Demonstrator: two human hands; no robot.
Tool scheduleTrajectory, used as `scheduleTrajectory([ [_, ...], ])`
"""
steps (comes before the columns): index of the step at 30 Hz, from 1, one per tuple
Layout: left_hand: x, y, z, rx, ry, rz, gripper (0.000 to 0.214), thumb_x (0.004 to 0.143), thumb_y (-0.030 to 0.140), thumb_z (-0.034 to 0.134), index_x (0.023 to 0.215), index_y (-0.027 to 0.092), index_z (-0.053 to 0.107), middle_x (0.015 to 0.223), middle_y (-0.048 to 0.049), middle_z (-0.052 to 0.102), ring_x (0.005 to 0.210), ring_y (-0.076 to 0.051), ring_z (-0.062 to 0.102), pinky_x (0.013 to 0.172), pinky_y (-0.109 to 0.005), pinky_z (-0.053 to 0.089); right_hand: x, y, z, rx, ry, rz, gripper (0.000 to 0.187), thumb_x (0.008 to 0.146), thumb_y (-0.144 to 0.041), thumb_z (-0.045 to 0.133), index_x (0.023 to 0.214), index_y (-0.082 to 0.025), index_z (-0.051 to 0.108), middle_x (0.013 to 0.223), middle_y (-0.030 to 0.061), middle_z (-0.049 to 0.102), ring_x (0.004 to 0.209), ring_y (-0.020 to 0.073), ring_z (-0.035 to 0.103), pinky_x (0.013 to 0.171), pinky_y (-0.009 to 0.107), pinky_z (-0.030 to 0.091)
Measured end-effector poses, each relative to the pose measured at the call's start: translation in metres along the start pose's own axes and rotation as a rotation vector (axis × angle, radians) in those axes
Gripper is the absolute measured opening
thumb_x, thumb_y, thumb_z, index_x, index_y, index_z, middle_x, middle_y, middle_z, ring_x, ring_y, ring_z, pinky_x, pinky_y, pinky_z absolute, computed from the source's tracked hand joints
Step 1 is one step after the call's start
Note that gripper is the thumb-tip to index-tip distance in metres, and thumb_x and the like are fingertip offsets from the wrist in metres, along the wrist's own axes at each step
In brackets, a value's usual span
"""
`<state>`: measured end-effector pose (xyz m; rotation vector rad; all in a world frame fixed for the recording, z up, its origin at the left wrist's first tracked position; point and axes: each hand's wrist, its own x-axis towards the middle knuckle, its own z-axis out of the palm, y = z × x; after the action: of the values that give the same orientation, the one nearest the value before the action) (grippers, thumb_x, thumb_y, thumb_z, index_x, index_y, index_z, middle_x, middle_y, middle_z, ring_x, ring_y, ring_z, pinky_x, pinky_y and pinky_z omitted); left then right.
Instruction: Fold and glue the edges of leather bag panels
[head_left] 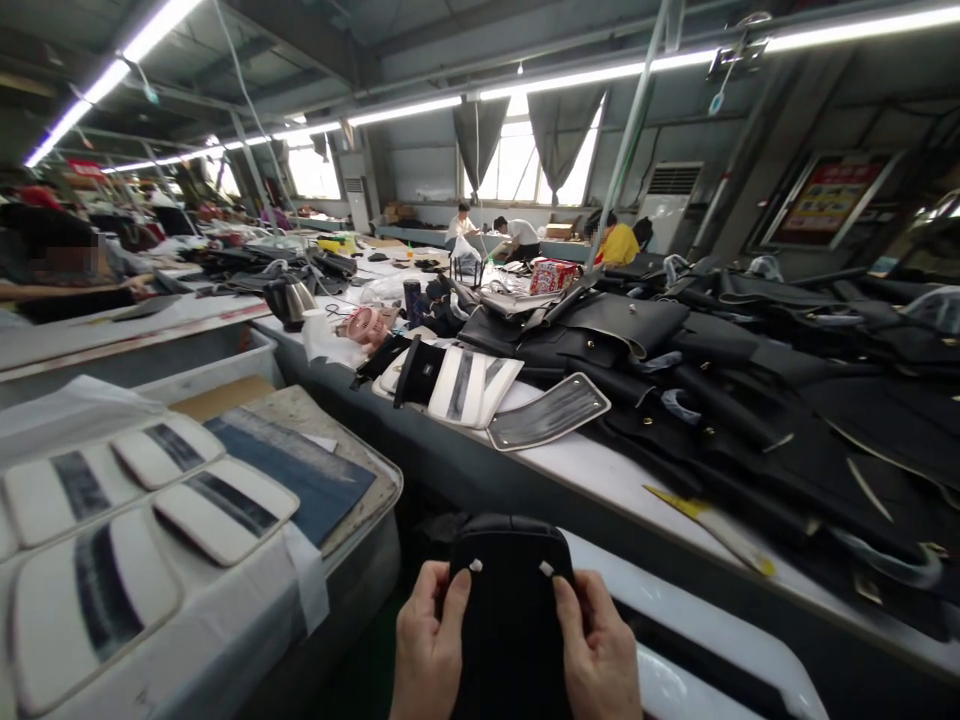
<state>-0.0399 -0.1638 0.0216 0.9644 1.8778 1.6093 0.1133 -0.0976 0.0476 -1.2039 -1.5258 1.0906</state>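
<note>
A black rounded panel (514,620), apparently a leather bag piece, is held upright low in the middle of the head view. My left hand (431,640) grips its left edge, thumb on the face. My right hand (598,645) pinches the opposite edge in the same way. Two small white bits show on the panel close to the thumb tips. Behind it on the table lie pale flap pieces with dark stripes (472,385) and a grey flap with a light border (551,412). The panel's lower end runs out of the frame.
More pale striped flaps (90,590) lie on a paper-covered surface at left, beside a dark blue board (289,475). Black bags (750,390) are heaped at right. A yellow-handled tool (709,525) lies near the table edge. A kettle (290,300) and several people are farther back.
</note>
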Motion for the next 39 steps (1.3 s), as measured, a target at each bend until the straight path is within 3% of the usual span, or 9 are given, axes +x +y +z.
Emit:
scheduleTrajectory([
  [9,-0.003,-0.005,0.015,0.088,-0.003,0.127,0.027,0.098,0.039,0.044,0.08,0.02,0.051,0.068,0.002,0.051,0.061,-0.013,0.048,0.06,-0.023,0.037,0.005,0.035,-0.013,-0.049,-0.001,0.04,0.041,0.088,-0.061,0.05,0.09,-0.021,0.057,0.07,-0.0011,0.057,0.065,0.0166,0.053,0.062,0.025,0.042],
  [18,-0.006,0.007,0.018,0.12,0.037,0.189,0.024,0.097,0.033,0.045,0.077,0.021,0.05,0.067,0.0011,0.05,0.061,-0.014,0.05,0.06,-0.025,0.037,0.014,0.045,-0.027,-0.184,-0.042,0.145,0.051,0.083,-0.067,0.052,0.107,-0.023,0.057,0.096,0.0049,0.068,0.085,0.0234,0.064,0.073,0.03,0.049],
  [20,-0.009,0.004,0.021,0.11,0.033,0.168,0.019,0.094,0.035,0.05,0.081,0.021,0.051,0.068,0.0011,0.05,0.062,-0.015,0.05,0.06,-0.025,0.038,0.024,0.043,-0.03,-0.282,-0.019,0.016,0.058,0.083,-0.066,0.053,0.121,-0.022,0.055,0.114,0.0095,0.066,0.096,0.0277,0.065,0.078,0.035,0.053],
  [22,-0.012,0.002,0.024,0.047,0.055,0.128,0.017,0.09,0.038,0.056,0.088,0.021,0.054,0.074,-0.0005,0.055,0.067,-0.016,0.053,0.064,-0.026,0.043,0.036,0.038,-0.03,-0.402,-0.022,-0.254,0.064,0.087,-0.059,0.052,0.138,-0.021,0.045,0.136,0.0131,0.053,0.116,0.0319,0.058,0.089,0.043,0.052],
  [26,-0.013,0.002,0.027,-0.172,0.05,0.112,0.046,0.088,0.046,0.058,0.126,0.022,0.052,0.129,-0.0108,0.056,0.118,-0.028,0.053,0.1,-0.038,0.043,0.052,0.021,-0.02,-0.613,-0.201,-0.694,0.053,0.096,-0.038,0.047,0.146,-0.025,0.036,0.152,0.0082,0.038,0.142,0.0323,0.027,0.109,0.056,0.035],
  [28,-0.01,0.003,0.026,-0.249,-0.043,0.099,0.057,0.09,0.05,0.054,0.14,0.024,0.044,0.147,-0.0096,0.043,0.135,-0.03,0.039,0.113,-0.043,0.031,0.053,0.013,-0.014,-0.619,-0.254,-0.75,0.041,0.096,-0.032,0.048,0.136,-0.024,0.046,0.147,0.0079,0.044,0.142,0.0312,0.027,0.108,0.054,0.035],
  [31,-0.003,0.006,0.024,-0.368,-0.103,0.037,0.051,0.096,0.053,0.042,0.137,0.024,0.048,0.148,-0.0084,0.043,0.14,-0.028,0.034,0.118,-0.044,0.024,0.05,0.003,-0.01,-0.554,-0.21,-0.797,0.019,0.093,-0.026,0.053,0.112,-0.024,0.056,0.126,0.0074,0.059,0.128,0.0287,0.045,0.099,0.047,0.039],
  [35,0.007,0.009,0.024,-0.586,-0.123,-0.046,0.038,0.098,0.053,0.038,0.114,0.024,0.056,0.146,-0.0086,0.046,0.136,-0.028,0.04,0.114,-0.047,0.03,0.047,-0.005,-0.015,-0.498,-0.286,-0.855,0.01,0.09,-0.017,0.056,0.097,-0.024,0.056,0.092,0.0012,0.064,0.089,0.0192,0.06,0.08,0.035,0.041],
  [39,0.028,0.022,0.02,-0.696,-0.283,-0.115,0.027,0.092,0.047,0.056,0.107,0.024,0.057,0.136,-0.009,0.056,0.119,-0.026,0.056,0.103,-0.044,0.043,0.045,-0.014,-0.018,-0.453,-0.322,-0.835,0.013,0.092,-0.015,0.054,0.101,-0.024,0.057,0.089,0.0002,0.064,0.085,0.017,0.059,0.077,0.031,0.041],
])
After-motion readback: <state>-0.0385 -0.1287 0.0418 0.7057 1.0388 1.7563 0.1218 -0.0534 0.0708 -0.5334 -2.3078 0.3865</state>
